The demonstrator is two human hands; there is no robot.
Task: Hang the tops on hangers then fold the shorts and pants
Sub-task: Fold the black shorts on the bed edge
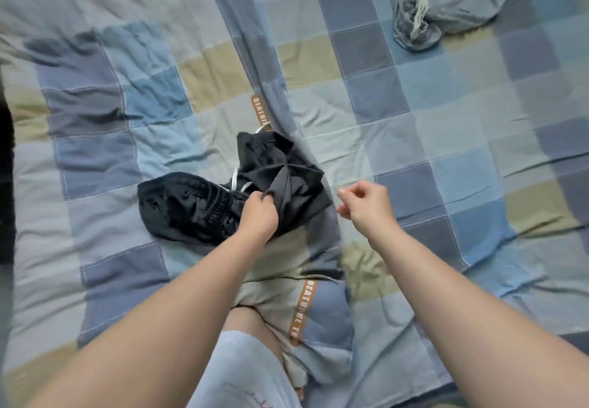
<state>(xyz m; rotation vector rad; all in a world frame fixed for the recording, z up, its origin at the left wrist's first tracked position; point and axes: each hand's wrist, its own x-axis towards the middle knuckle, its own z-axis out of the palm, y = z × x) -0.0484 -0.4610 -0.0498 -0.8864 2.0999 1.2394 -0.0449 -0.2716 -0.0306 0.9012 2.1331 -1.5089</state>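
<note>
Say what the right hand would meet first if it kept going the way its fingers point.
Likely the black shorts, gripped by the left hand: the right hand points left at their near edge. Only checked bedcover shows in the gap; the hand's height is unclear.

The crumpled black shorts fill the middle of the checked bedspread, and the left hand grips them at their near side. A raised fold in the bedspread runs from far to near beneath them. Flat cloth lies open right of the right hand and left of the shorts. A bundled grey garment occupies the far right corner, and the person's knee blocks the near centre.
</note>
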